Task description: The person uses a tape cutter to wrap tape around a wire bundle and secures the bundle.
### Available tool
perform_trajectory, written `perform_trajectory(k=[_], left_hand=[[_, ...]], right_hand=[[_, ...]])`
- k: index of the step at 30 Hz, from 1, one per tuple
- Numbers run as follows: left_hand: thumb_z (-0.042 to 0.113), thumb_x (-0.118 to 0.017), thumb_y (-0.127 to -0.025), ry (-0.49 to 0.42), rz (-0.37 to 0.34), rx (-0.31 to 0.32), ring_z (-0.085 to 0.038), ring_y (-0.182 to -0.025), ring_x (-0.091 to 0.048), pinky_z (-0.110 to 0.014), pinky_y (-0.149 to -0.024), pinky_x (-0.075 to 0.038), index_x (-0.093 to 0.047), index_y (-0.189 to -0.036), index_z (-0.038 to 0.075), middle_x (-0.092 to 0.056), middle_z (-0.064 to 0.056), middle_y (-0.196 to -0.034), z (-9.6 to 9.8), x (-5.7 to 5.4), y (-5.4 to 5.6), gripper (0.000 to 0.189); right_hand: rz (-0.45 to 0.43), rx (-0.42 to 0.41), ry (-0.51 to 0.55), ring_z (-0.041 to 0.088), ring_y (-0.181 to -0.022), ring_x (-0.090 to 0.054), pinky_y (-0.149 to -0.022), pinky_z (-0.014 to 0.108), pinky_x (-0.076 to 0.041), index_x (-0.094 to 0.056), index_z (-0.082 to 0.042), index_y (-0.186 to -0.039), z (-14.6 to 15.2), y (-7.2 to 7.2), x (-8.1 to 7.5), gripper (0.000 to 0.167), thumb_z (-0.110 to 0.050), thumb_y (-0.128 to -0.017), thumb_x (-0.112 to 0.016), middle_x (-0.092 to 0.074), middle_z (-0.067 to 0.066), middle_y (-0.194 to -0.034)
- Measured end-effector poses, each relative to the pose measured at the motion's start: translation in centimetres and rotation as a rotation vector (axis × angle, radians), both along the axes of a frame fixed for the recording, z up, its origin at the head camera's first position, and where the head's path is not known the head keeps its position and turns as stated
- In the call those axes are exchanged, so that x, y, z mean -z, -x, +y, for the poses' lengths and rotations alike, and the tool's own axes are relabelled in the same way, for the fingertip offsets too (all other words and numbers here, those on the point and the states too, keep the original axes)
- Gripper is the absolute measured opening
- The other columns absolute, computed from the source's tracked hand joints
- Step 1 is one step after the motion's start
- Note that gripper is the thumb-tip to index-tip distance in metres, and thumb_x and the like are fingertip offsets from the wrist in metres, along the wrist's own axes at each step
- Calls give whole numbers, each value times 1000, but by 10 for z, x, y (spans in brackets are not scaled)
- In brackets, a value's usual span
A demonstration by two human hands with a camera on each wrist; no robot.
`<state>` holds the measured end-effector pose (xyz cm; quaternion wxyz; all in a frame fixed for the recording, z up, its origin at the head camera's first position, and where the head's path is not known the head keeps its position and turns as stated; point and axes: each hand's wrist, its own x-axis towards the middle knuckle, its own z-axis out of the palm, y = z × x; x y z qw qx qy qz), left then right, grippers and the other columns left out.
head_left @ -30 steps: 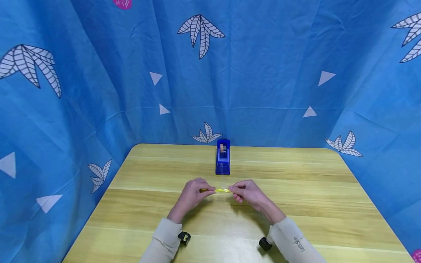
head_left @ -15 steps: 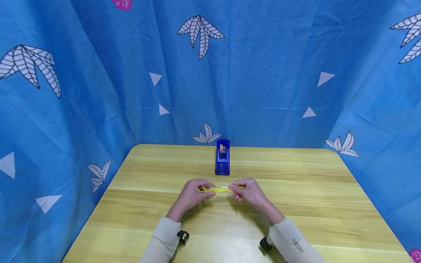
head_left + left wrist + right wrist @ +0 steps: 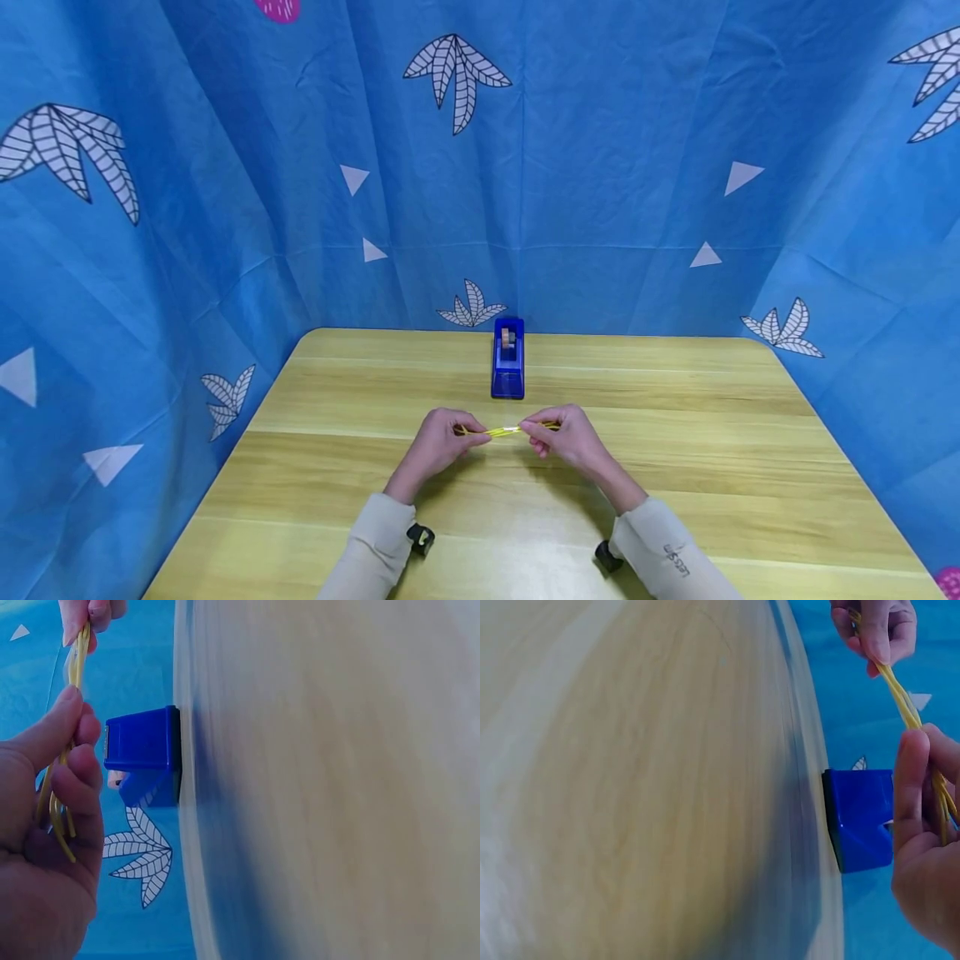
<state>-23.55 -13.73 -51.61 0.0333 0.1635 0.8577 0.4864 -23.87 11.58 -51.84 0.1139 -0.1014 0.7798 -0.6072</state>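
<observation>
My left hand (image 3: 442,438), pinching yellow strands (image 3: 498,432); my right hand (image 3: 567,437), pinching them too; blue tape dispenser (image 3: 508,381), far side.

1. The tape dispenser (image 3: 508,383) stood on the counter (image 3: 300,467) by its far edge, with a roll (image 3: 506,338) in its rear part.
2. Before the dispenser, above the counter, the strand bundle (image 3: 498,432) ran from left to right.
3. The left hand (image 3: 437,442) held its left part, the right hand (image 3: 567,437) its right.
4. Cloth (image 3: 615,125) hung behind the counter and to both sides.
</observation>
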Motion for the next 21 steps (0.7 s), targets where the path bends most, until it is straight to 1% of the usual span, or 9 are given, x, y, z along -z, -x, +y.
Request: perform_trajectory(k=[4, 7, 10, 13, 17, 21], left_hand=[[20, -82, -89, 21, 78, -5, -8, -69, -61, -23, -60, -52, -83, -88, 15, -76, 2, -85, 0, -1, 0, 5], [20, -82, -89, 42, 138, -11, -7, -74, -63, -23, -66, -54, -83, -89, 15, -76, 4, -85, 1, -1, 0, 5], [19, -82, -89, 66, 180, -20, -6, -75, -63, -22, -69, -54, -83, -89, 15, -76, 5, -85, 1, 0, 0, 4], [19, -82, -88, 95, 210, -29, -5, -75, -64, -21, -69, -54, -83, -90, 15, -75, 6, -85, 1, -1, -1, 4], [19, -82, -88, 131, 249, -33, -5, -76, -65, -21, -70, -54, -83, -91, 15, -75, 7, -85, 1, -2, -2, 5], [20, -82, -88, 166, 294, -32, -6, -77, -67, -21, -71, -55, -83, -91, 15, -76, 7, -85, 2, 0, -1, 6]], right_hand=[[-25, -8, -11, 16, -66, -65, -63, 30, -61, -78, -1, -109, 2, 2, 3, 25, -24, -99, -72, -72, 23, -85], [-59, -25, 23, 16, -66, -64, -62, 29, -59, -76, 0, -113, 4, 3, 4, 31, -27, -100, -71, -72, 20, -84], [-124, -44, 79, 14, -63, -62, -60, 26, -57, -72, 6, -115, 6, 4, 3, 38, -30, -102, -68, -71, 13, -79], [-192, -64, 118, 12, -62, -60, -60, 24, -54, -69, 11, -114, 8, 5, 2, 44, -32, -102, -66, -69, 5, -75], [-232, -92, 130, 11, -63, -60, -61, 24, -54, -67, 12, -111, 9, 5, 1, 45, -32, -102, -66, -67, 1, -75], [-243, -103, 145, 11, -66, -62, -63, 24, -55, -67, 12, -115, 10, 7, 3, 40, -25, -102, -67, -68, 1, -77]])
